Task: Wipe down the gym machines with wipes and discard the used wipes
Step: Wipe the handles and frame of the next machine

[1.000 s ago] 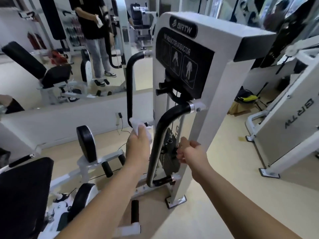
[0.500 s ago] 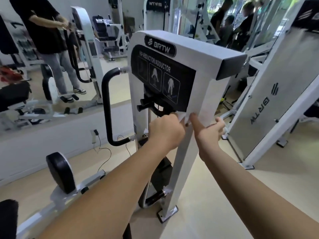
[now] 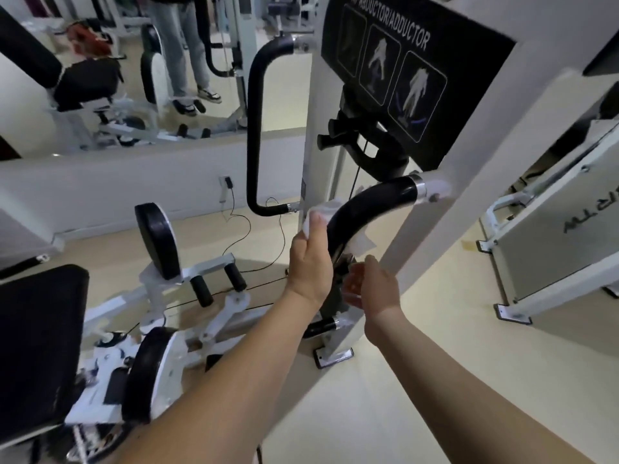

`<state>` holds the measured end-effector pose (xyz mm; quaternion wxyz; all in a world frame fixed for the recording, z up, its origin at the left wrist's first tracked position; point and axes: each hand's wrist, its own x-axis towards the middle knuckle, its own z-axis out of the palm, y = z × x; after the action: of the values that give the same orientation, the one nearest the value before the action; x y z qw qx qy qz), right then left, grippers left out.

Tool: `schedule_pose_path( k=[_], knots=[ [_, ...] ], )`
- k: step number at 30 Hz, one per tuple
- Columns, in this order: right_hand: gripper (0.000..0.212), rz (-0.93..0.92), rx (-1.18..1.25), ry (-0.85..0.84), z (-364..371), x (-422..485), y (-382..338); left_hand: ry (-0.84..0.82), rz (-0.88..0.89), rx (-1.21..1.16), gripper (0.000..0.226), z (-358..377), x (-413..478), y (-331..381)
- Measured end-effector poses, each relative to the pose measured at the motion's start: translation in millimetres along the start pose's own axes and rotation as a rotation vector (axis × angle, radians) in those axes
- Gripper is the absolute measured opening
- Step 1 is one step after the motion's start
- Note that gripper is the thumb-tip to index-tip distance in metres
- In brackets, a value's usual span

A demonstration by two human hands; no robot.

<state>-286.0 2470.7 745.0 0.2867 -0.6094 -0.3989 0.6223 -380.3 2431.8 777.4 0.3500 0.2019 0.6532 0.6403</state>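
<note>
Half a second ago both hands were up at the lower edge of the black instruction panel (image 3: 395,72). They are now lower, at the near handle (image 3: 365,209), and the view tilts further down towards the floor.

There is one white gym machine (image 3: 485,162) in front, with two curved black handles: the near handle and a far handle (image 3: 254,128) to its left. The panel carries three figure diagrams. There is one white wipe (image 3: 323,212) and there are two bare hands.

The left hand (image 3: 310,262) pinches the wipe under its thumb and presses it against the bend of the near handle. More of the wipe shows behind the bar. The right hand (image 3: 375,286) is just right of the left and below the wipe, beside the lower part of the handle. It is blurred, so whether it grips anything cannot be told. The hands are close together but not touching.
</note>
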Motion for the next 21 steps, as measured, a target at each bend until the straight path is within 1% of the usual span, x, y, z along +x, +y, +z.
schedule_pose_path(
  k=[1,2,5,7,8,9,10,11,12,13,14,15,16,18,20,21],
  knots=[
    [0.031,-0.019,-0.026,-0.021,1.8,0.1,-1.0,-0.002,-0.010,0.028,0.062,-2.5,1.1,-2.3],
    [0.030,-0.035,-0.045,-0.039,2.0,-1.0,-3.1,-0.009,-0.001,0.073,0.062,-5.7,2.7,-4.8],
    [0.023,-0.080,-0.088,-0.075,-4.5,-8.5,-11.5,0.036,0.031,0.236,0.040,-18.8,3.3,-4.3],
    [0.016,-0.107,-0.118,-0.132,-14.3,-16.5,-15.6,0.163,0.086,0.392,0.031,-34.5,-1.6,-13.0],
    [0.013,-0.119,-0.127,-0.201,-19.7,-21.1,-14.5,0.224,0.134,0.444,0.028,-41.9,-10.8,-16.5],
    [0.015,-0.127,-0.135,-0.295,-24.2,-26.5,-12.0,0.262,0.191,0.469,0.026,-45.8,-24.8,-18.0],
    [0.024,-0.122,-0.143,-0.404,-28.0,-31.1,-9.4,0.256,0.225,0.451,0.024,-45.9,-40.3,-16.6],
    [0.036,-0.103,-0.147,-0.526,-31.5,-35.0,-6.8,0.190,0.224,0.393,0.023,-43.5,-55.7,-11.9],
    [0.046,-0.070,-0.112,-0.649,-35.3,-37.5,-3.9,0.079,0.166,0.305,0.021,-39.5,-68.6,-4.6],
    [0.054,-0.023,-0.038,-0.736,-39.6,-40.4,-2.9,-0.040,0.075,0.204,0.021,-35.1,-78.6,3.9],
    [0.058,0.027,0.050,-0.777,-44.8,-43.7,-2.8,-0.133,-0.024,0.112,0.021,-31.2,-84.3,9.9],
    [0.060,0.067,0.123,-0.800,-51.6,-47.3,-3.4,-0.192,-0.095,0.062,0.023,-28.8,-86.2,13.0],
    [0.059,0.075,0.150,-0.799,-57.8,-49.6,-4.3,-0.223,-0.126,0.081,0.024,-27.6,-85.8,16.0],
    [0.050,0.017,0.078,-0.781,-66.5,-52.1,-4.7,-0.261,-0.120,0.215,0.026,-23.7,-84.2,22.9],
    [0.039,-0.028,0.031,-0.650,-69.0,-46.6,-8.2,-0.229,-0.102,0.270,0.028,-20.2,-83.7,27.4],
    [0.035,-0.042,0.058,-0.532,-69.8,-44.4,-13.1,-0.178,-0.105,0.260,0.030,-20.0,-82.5,29.1]
  ],
)
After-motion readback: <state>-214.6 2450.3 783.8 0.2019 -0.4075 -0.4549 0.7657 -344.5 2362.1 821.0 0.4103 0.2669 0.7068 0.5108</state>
